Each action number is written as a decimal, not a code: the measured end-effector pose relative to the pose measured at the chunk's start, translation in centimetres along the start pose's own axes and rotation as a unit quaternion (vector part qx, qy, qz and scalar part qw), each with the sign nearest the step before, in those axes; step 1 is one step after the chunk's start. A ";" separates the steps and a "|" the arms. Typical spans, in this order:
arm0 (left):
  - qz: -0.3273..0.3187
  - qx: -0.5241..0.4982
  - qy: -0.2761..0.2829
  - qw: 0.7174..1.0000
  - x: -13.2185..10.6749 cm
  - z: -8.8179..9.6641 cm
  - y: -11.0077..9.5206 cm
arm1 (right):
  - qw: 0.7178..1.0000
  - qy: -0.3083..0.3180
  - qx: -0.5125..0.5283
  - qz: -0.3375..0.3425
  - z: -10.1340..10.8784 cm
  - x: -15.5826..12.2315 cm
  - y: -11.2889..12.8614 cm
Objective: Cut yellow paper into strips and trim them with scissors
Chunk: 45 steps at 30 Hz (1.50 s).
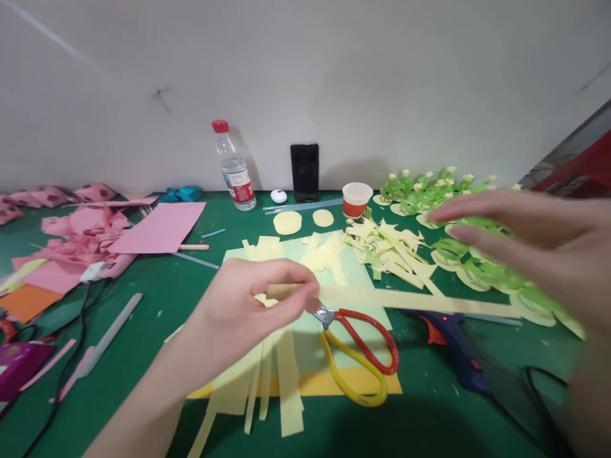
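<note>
My left hand (267,308) pinches a long pale yellow paper strip (415,300) near its left end. The strip stretches out to the right, above the table. My right hand (534,235) is raised at the right, thumb and fingers apart, holding nothing that I can see. Below the strip lie scissors (358,356) with one red and one yellow handle; their blades are mostly hidden by my left hand. More yellow strips (289,388) rest on pale green paper (341,346), over an orange-yellow sheet (315,383).
Right of the scissors lies a blue glue gun (461,350) with its cord. Green paper pieces (439,191) and yellow scraps (386,245) lie farther back. A water bottle (236,172), phone (304,172) and paper cup (357,198) stand near the wall. Pink paper (160,228) lies left.
</note>
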<state>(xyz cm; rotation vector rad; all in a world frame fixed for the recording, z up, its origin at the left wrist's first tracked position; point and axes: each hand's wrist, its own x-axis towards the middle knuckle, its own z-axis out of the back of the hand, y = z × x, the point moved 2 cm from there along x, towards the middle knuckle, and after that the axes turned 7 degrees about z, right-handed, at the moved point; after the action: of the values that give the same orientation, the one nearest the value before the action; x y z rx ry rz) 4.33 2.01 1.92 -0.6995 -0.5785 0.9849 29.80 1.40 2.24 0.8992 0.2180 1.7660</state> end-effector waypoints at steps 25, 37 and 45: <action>-0.002 0.052 -0.160 0.986 -0.5 0.9 -0.4 | 0.971 0.175 0.160 0.009 -5.2 -1.2 5.0; -0.051 0.062 -0.065 0.995 -0.5 -0.6 -1.3 | 0.965 0.197 0.172 -0.030 -5.5 -1.0 4.7; 0.002 0.133 -0.302 0.944 -1.6 2.6 -0.4 | 0.980 0.136 0.143 -0.031 -3.6 0.1 3.1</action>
<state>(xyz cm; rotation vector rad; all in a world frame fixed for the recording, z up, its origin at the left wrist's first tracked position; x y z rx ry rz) 1.96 1.11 3.68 -0.1436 -0.9550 1.2602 25.05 1.29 1.50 0.8376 0.6843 1.8235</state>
